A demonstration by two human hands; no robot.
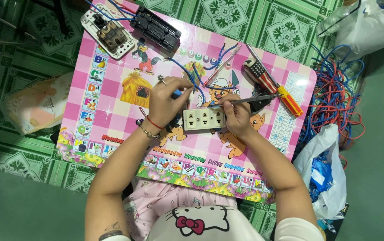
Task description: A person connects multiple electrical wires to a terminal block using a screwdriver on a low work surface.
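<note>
A: The cream three-outlet socket strip (204, 119) lies near the middle of the pink children's lap table (111, 96). The left hand (167, 103) is curled closed over its left end, pinning it and a blue wire (187, 76) that runs off toward 12 o'clock.

B: And the right hand (236, 117)?

A: It is shut around a slim metal tool (250, 100), probably tweezers or fine pliers, whose far end points toward 3 o'clock. Which end touches the strip cannot be told; the fingers hide it.

B: What might go wrong?

A: By the look of it, the strip could skid on the glossy tabletop if the tool pushes sideways, since only one end is held. The tool could also slip and jab the left fingers beside it.

B: Anything else close by?

A: A red and yellow screwdriver (285, 99) lies at 2 o'clock, a dismantled black socket body (156, 27) and a white switch plate (108, 35) at 11 o'clock. Loose red and blue wire coils (335, 96) hang off the table edge at 3 o'clock and could snag an elbow.
</note>
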